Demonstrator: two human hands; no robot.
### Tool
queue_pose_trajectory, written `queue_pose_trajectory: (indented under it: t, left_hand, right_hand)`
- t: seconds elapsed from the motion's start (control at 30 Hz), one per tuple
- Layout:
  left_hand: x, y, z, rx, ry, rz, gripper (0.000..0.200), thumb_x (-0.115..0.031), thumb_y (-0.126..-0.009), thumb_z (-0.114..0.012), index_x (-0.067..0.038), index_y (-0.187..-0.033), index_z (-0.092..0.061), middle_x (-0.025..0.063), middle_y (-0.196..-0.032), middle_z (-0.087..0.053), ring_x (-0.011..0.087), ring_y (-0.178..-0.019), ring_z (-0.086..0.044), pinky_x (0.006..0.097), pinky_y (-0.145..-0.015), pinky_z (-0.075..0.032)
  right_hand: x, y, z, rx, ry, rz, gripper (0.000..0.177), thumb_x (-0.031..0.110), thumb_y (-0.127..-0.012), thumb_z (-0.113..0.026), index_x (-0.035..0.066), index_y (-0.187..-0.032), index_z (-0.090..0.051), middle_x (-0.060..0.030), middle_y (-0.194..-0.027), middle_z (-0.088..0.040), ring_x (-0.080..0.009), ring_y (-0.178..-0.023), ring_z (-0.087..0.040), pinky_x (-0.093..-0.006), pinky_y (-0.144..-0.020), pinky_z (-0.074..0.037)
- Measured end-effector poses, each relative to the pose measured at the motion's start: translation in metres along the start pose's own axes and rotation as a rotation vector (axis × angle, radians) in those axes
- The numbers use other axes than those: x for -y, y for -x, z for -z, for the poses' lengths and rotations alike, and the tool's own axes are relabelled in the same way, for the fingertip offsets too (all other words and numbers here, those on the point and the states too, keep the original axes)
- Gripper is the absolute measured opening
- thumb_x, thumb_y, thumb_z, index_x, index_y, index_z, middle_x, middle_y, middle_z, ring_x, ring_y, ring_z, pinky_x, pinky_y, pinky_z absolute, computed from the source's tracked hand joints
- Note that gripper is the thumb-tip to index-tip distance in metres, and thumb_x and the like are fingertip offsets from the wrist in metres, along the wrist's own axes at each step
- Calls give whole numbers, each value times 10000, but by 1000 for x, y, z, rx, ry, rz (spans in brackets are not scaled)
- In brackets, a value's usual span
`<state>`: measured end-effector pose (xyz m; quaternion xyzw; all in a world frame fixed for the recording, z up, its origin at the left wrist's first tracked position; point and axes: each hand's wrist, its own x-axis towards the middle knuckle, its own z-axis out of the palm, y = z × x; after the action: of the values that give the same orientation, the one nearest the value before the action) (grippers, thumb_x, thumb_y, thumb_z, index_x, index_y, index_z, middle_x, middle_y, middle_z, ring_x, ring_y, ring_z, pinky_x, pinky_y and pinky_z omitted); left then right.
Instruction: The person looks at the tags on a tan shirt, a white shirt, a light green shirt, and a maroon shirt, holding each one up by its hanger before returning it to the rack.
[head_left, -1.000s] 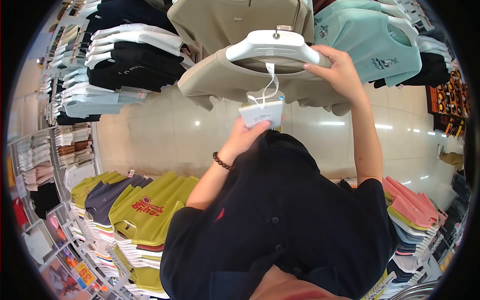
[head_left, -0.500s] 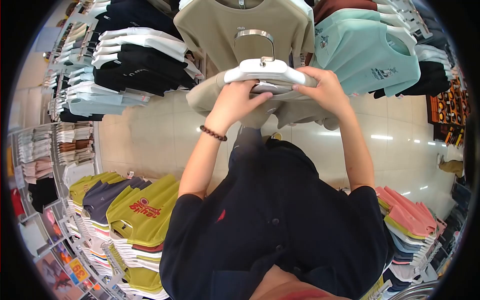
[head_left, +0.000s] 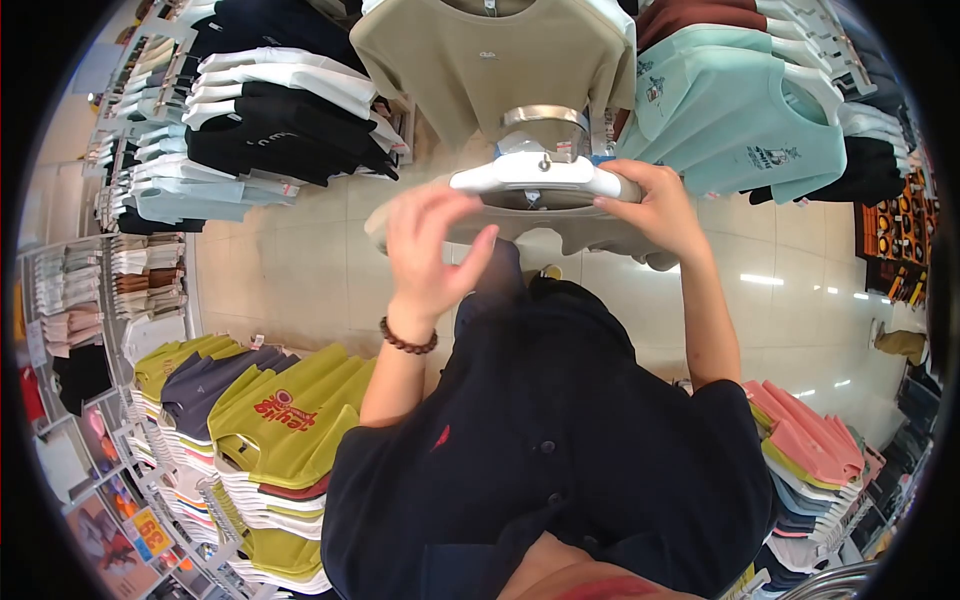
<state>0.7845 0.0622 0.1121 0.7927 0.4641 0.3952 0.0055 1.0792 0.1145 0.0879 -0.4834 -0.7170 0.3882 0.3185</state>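
Observation:
A white hanger [head_left: 540, 172] with a metal hook [head_left: 545, 116] carries a khaki-beige T-shirt [head_left: 590, 232] in front of my chest. My right hand [head_left: 660, 208] pinches the hanger's right arm through the shirt's shoulder, thumb on the near side. Slightly blurred, my left hand [head_left: 428, 245] is off the hanger beside its left end, with thumb and fingers apart and nothing in them. A dark beaded bracelet [head_left: 408, 338] circles my left wrist. The shirt's neckline hangs under the hanger, and a small pale label shows inside it.
Straight ahead a similar beige top [head_left: 490, 60] hangs on display. Racks hold black T-shirts [head_left: 290, 135] to the left and mint T-shirts [head_left: 735, 120] to the right. Nearer me hang olive-green T-shirts [head_left: 290, 410] and pink ones [head_left: 815, 430]. Tiled floor [head_left: 300, 270] lies between.
My left hand has let go of the hanger's left side and moved left and toward me, opening. The hanger has dropped slightly and its hook has tipped; my right hand keeps its hold.

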Motion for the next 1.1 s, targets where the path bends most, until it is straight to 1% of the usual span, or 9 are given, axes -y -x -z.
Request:
queue_pose_trajectory:
  t: [0.07,0.13,0.23,0.3,0.47,0.8,0.87,0.93,1.1]
  left_hand:
    - [10,-15,2,-75,-37,4,436,-182,-757,-802,-64,-1146,-643,114,-1009,-706,281,-890,-676,352,-751,-521]
    - [26,-8,4,508,-17,431,284,-294,-790,-765,-121,-1002,-691,87,-863,-711,288,-794,-685,399,-700,-534]
    - [41,11,-16,518,49,433,307,-319,-804,-761,-105,-1008,-678,108,-821,-708,319,-750,-680,399,-673,-529]
    - [41,16,-28,523,22,489,322,-311,-804,-773,-80,-1004,-673,117,-814,-705,315,-730,-675,381,-665,-525]
    - [9,42,-60,447,65,800,376,-284,-813,-746,-78,-1096,-609,169,-878,-695,402,-833,-671,454,-730,-531]
    - [-38,110,-82,507,1019,499,803,-74,-806,-719,-11,-1484,-293,194,-1462,-351,347,-1328,-400,425,-1086,-381]
    - [-14,93,-66,554,643,187,685,-20,-807,-689,-31,-1436,-418,134,-1394,-481,269,-1288,-456,399,-1059,-415]
    - [12,89,-63,396,693,466,685,-16,-803,-684,-52,-1436,-427,115,-1379,-512,280,-1303,-458,404,-1098,-378]
    - [76,23,-42,50,122,232,714,-70,-751,-729,-58,-1403,-440,109,-1391,-521,330,-1347,-439,442,-1128,-354]
  right_hand:
    - [-3,3,6,54,-47,-2,294,144,-793,-767,3,-1043,-701,-68,-860,-708,-149,-758,-638,-289,-720,-500]
    - [-6,-1,9,108,-93,7,275,135,-793,-764,5,-1028,-701,-70,-877,-702,-149,-783,-641,-286,-730,-498]
    - [-28,-6,-6,-27,132,167,337,139,-771,-779,43,-1081,-689,-84,-972,-702,-228,-876,-648,-314,-779,-505]
    - [-51,-8,-32,-495,221,143,391,133,-791,-771,71,-1159,-655,-74,-1079,-662,-206,-982,-630,-324,-855,-490]
    - [-16,36,-115,-108,-459,-276,622,226,-857,-754,15,-1360,-455,-151,-1181,-607,-239,-1052,-613,-351,-895,-493]
    - [-26,48,-121,-139,-573,-346,473,172,-895,-699,-37,-1272,-504,-164,-1128,-661,-187,-1010,-632,-332,-876,-506]
    - [-30,44,-105,-74,-586,-285,446,142,-904,-685,-44,-1275,-523,-148,-1123,-666,-167,-996,-626,-318,-866,-505]
    - [-21,35,-81,70,-357,-185,460,125,-905,-684,-45,-1307,-535,-109,-1139,-661,-143,-1011,-608,-301,-888,-490]
    - [-9,25,-39,341,-540,-225,485,105,-887,-705,-34,-1326,-551,-48,-1173,-648,-104,-1047,-568,-276,-924,-462]
